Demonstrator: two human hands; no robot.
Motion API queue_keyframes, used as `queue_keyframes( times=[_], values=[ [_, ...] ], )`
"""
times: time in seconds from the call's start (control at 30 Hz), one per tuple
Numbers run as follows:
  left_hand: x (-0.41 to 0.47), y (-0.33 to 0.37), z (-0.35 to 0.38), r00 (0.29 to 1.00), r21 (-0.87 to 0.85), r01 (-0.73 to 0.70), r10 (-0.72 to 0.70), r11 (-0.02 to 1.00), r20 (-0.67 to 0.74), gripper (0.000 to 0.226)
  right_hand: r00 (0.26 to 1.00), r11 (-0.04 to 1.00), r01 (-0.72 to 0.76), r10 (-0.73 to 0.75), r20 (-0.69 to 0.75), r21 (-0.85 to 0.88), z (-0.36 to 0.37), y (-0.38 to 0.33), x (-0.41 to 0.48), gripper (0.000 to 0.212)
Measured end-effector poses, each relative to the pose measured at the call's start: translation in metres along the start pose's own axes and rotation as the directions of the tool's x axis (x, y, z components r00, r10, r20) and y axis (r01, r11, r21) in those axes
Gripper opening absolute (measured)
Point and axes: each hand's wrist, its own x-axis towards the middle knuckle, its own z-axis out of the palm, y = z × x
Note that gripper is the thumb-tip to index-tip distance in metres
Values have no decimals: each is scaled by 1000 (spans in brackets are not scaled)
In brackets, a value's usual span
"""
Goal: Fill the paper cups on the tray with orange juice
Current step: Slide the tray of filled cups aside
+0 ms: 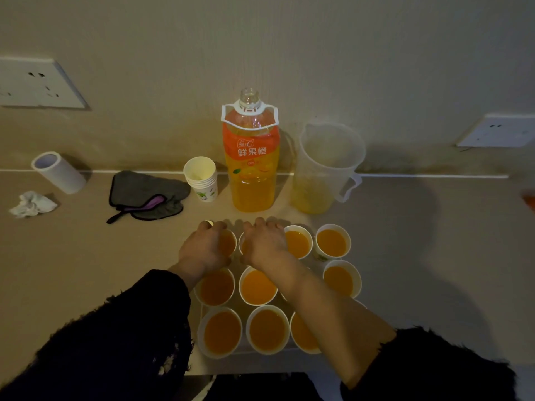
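- A white cylindrical roll (pixel 59 172) lies on its side on the beige bench (pixel 434 227), far left, near the wall.
- A crumpled white tissue (pixel 31 204) lies just in front of the roll.
- A dark grey cloth with a purple strip (pixel 144 195) lies to the right of both.
- A white wall socket (pixel 37 83) sits upper left, and another white socket (pixel 498 131) is at the right.

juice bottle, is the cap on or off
Off: the juice bottle stands upright, its clear neck bare, no cap on it.
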Motion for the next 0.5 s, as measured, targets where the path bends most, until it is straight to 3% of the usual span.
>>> queue_keyframes(
  times=[0.5],
  values=[
    [-1, -2, 2, 999, -100, -24, 27, 995, 26, 83, 999, 997, 33, -34, 21, 67, 5, -1, 2, 60]
  ],
)
